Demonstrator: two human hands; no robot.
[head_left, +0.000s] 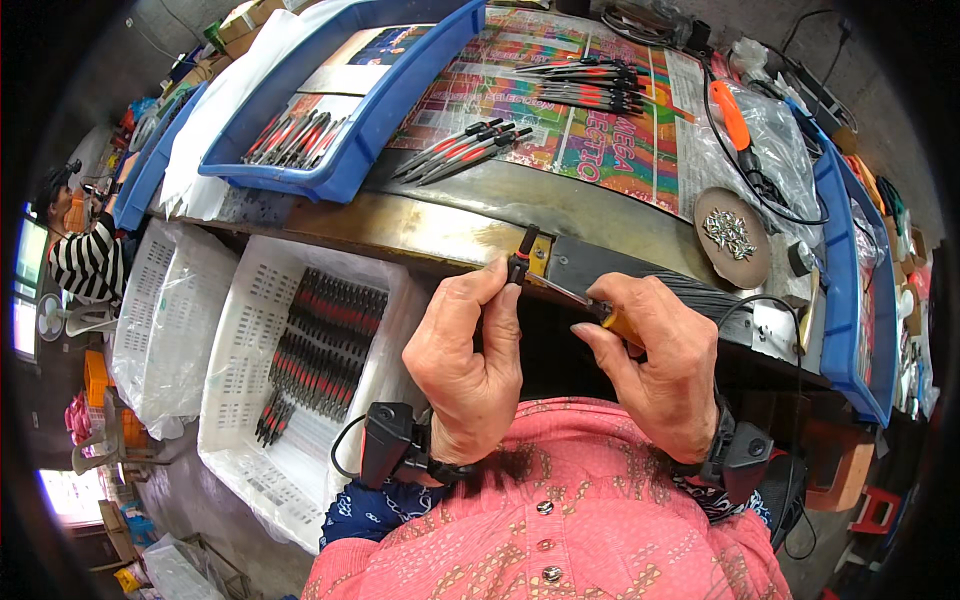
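left hand [470, 350] pinches a small black-and-red tool [520, 258] by its lower end, fingers closed, holding it upright just over the tabletop [420, 225] edge. right hand [650, 365] wraps shut around a yellow-handled screwdriver [585, 300], tip set against the tool's base; the pinch seems to steady it there. screws in a brown dish [733, 238] at right. finished tools fill the white basket [250, 330] at left.

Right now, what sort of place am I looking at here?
Probably a small assembly workshop. The left hand pinches a small red-and-black tool while the right hand works a screwdriver on it. A white crate holds many like pieces, and a dish of screws sits on the bench.
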